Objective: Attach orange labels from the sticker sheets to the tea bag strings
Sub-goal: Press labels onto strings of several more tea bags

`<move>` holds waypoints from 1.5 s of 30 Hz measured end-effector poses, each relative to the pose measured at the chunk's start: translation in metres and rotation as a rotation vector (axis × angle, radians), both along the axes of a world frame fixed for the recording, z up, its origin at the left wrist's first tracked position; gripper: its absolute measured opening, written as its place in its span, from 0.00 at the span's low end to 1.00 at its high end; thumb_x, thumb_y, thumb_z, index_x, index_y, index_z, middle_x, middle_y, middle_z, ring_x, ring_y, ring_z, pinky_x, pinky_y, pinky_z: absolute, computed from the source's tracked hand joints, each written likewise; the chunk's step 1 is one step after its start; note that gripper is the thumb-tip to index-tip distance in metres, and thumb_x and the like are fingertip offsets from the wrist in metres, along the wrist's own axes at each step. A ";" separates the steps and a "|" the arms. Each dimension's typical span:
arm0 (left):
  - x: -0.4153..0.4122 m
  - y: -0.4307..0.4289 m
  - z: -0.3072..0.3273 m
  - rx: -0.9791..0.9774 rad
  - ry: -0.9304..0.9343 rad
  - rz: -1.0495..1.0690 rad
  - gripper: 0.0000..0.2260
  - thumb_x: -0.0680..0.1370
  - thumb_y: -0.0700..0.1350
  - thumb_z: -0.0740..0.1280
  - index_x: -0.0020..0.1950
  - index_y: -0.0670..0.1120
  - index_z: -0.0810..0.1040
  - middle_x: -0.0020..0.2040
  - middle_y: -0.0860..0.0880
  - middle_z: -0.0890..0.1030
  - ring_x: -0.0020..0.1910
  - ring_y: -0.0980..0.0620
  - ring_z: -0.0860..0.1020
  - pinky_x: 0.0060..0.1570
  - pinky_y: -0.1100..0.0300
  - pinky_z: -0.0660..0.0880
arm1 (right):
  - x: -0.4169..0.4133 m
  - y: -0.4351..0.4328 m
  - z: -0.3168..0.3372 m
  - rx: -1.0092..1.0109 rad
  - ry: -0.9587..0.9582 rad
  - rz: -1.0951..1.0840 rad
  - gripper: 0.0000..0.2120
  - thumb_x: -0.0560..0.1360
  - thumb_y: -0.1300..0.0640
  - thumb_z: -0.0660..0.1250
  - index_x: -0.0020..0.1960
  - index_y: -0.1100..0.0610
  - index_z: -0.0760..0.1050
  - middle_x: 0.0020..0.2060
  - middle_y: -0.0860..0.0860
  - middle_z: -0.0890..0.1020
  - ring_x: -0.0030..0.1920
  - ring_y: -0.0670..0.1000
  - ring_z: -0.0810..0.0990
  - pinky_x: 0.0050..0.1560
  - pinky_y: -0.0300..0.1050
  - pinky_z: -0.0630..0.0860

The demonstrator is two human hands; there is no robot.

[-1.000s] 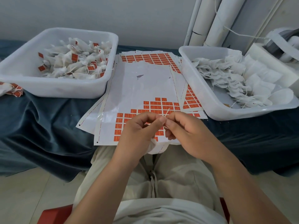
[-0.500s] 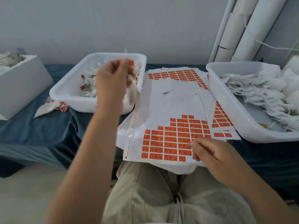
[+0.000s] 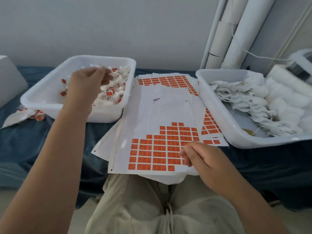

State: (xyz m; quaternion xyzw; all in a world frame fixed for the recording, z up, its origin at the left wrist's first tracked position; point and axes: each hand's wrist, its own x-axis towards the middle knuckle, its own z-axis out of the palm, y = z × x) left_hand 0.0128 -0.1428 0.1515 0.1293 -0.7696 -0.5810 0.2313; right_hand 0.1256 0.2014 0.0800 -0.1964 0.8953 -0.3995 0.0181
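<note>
Dark velvety cloth (image 3: 42,141), rectangular orange labels (image 3: 157,149)

surface: some bench under a dark blue cloth (image 3: 42,149)
left: white tub (image 3: 104,115), a few labelled tea bags (image 3: 25,115) loose beside it
middle: sticker sheets (image 3: 168,107), messy stack
right: second white tub (image 3: 236,135)
far left: white box (image 3: 8,81)

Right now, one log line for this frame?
left hand over labelled-bag tub, grip blurred | right hand fingers curled on sticker sheet at orange labels | unlabelled tea bags in right tub
</note>
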 end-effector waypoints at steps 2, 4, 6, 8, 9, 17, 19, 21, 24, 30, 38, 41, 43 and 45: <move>0.033 0.025 -0.012 0.002 0.013 -0.021 0.13 0.78 0.62 0.64 0.47 0.60 0.87 0.39 0.55 0.87 0.37 0.58 0.81 0.45 0.55 0.77 | -0.005 0.008 0.008 -0.035 0.014 -0.114 0.18 0.84 0.39 0.53 0.41 0.43 0.73 0.38 0.41 0.81 0.40 0.42 0.81 0.39 0.33 0.75; 0.065 0.054 -0.026 0.016 -0.003 -0.122 0.14 0.79 0.65 0.64 0.48 0.61 0.86 0.33 0.53 0.83 0.31 0.56 0.75 0.39 0.57 0.76 | -0.015 0.022 0.022 -0.085 0.084 -0.271 0.17 0.85 0.39 0.53 0.42 0.42 0.73 0.38 0.43 0.81 0.36 0.40 0.79 0.35 0.38 0.73; 0.090 0.082 -0.042 0.026 -0.039 -0.233 0.12 0.82 0.62 0.64 0.48 0.62 0.86 0.31 0.52 0.80 0.28 0.56 0.72 0.31 0.63 0.73 | -0.033 0.046 0.038 -0.121 0.168 -0.421 0.12 0.81 0.39 0.55 0.47 0.40 0.75 0.39 0.41 0.81 0.34 0.39 0.78 0.34 0.43 0.71; 0.106 0.104 -0.057 0.028 -0.073 -0.309 0.12 0.83 0.59 0.64 0.46 0.61 0.86 0.29 0.51 0.79 0.25 0.61 0.72 0.27 0.70 0.70 | -0.061 0.076 0.052 -0.048 0.175 -0.512 0.07 0.79 0.43 0.61 0.53 0.40 0.76 0.40 0.42 0.82 0.38 0.41 0.80 0.39 0.47 0.74; 0.112 0.114 -0.064 0.043 -0.093 -0.347 0.13 0.83 0.58 0.64 0.44 0.60 0.86 0.28 0.51 0.78 0.25 0.62 0.73 0.28 0.71 0.71 | -0.079 0.093 0.058 0.034 0.138 -0.531 0.06 0.80 0.44 0.63 0.56 0.40 0.77 0.42 0.43 0.82 0.42 0.44 0.81 0.42 0.48 0.75; 0.123 0.139 -0.082 0.166 -0.191 -0.499 0.20 0.73 0.69 0.61 0.44 0.56 0.86 0.31 0.51 0.80 0.36 0.58 0.83 0.42 0.63 0.76 | -0.219 0.135 0.039 0.729 -0.041 -0.304 0.14 0.84 0.55 0.67 0.68 0.49 0.82 0.79 0.57 0.66 0.76 0.61 0.68 0.77 0.53 0.64; 0.122 0.142 -0.083 0.176 -0.207 -0.521 0.21 0.71 0.69 0.62 0.41 0.55 0.85 0.31 0.52 0.81 0.37 0.58 0.84 0.42 0.66 0.77 | -0.245 0.126 0.034 0.779 0.093 -0.255 0.15 0.84 0.59 0.66 0.68 0.50 0.83 0.83 0.55 0.59 0.80 0.62 0.61 0.80 0.56 0.59; 0.123 0.145 -0.084 0.185 -0.233 -0.519 0.21 0.69 0.70 0.62 0.40 0.56 0.85 0.32 0.52 0.83 0.38 0.57 0.85 0.43 0.67 0.80 | -0.265 0.118 0.030 0.818 0.165 -0.198 0.17 0.84 0.60 0.65 0.69 0.48 0.82 0.84 0.52 0.57 0.82 0.61 0.55 0.81 0.59 0.54; 0.124 0.149 -0.086 0.175 -0.273 -0.521 0.17 0.70 0.68 0.62 0.41 0.60 0.85 0.36 0.51 0.85 0.42 0.50 0.86 0.54 0.56 0.83 | -0.279 0.108 0.031 0.888 0.234 -0.087 0.18 0.84 0.58 0.64 0.72 0.47 0.79 0.81 0.48 0.67 0.81 0.60 0.60 0.79 0.60 0.57; 0.123 0.149 -0.091 0.161 -0.253 -0.522 0.16 0.70 0.70 0.61 0.42 0.64 0.84 0.38 0.54 0.86 0.45 0.54 0.86 0.54 0.57 0.84 | -0.263 0.102 0.050 0.603 0.375 -0.279 0.10 0.82 0.61 0.68 0.58 0.60 0.87 0.56 0.56 0.87 0.60 0.61 0.80 0.65 0.54 0.73; 0.129 0.156 -0.088 0.090 -0.170 -0.526 0.19 0.70 0.71 0.60 0.38 0.61 0.84 0.38 0.55 0.86 0.45 0.58 0.85 0.44 0.71 0.79 | -0.165 0.079 0.106 -0.039 0.251 -0.382 0.06 0.80 0.53 0.73 0.54 0.45 0.87 0.46 0.41 0.87 0.42 0.43 0.83 0.42 0.33 0.75; 0.135 0.165 -0.083 0.127 -0.054 -0.458 0.15 0.74 0.66 0.63 0.51 0.61 0.83 0.48 0.64 0.86 0.51 0.65 0.84 0.45 0.76 0.76 | -0.120 0.060 0.109 -0.204 0.178 -0.306 0.10 0.79 0.56 0.74 0.57 0.44 0.85 0.47 0.44 0.87 0.44 0.46 0.87 0.45 0.40 0.82; 0.140 0.168 -0.082 0.158 -0.005 -0.458 0.17 0.77 0.64 0.64 0.63 0.62 0.79 0.59 0.67 0.83 0.59 0.64 0.82 0.51 0.71 0.79 | -0.092 0.047 0.101 -0.278 0.133 -0.247 0.14 0.78 0.58 0.74 0.59 0.42 0.83 0.47 0.45 0.86 0.45 0.47 0.87 0.43 0.41 0.83; 0.143 0.168 -0.084 0.067 0.013 -0.463 0.23 0.80 0.68 0.61 0.74 0.64 0.72 0.69 0.68 0.77 0.68 0.66 0.76 0.61 0.66 0.77 | -0.066 0.031 0.084 -0.266 0.080 -0.202 0.17 0.77 0.55 0.75 0.61 0.37 0.81 0.47 0.44 0.86 0.44 0.45 0.87 0.43 0.39 0.83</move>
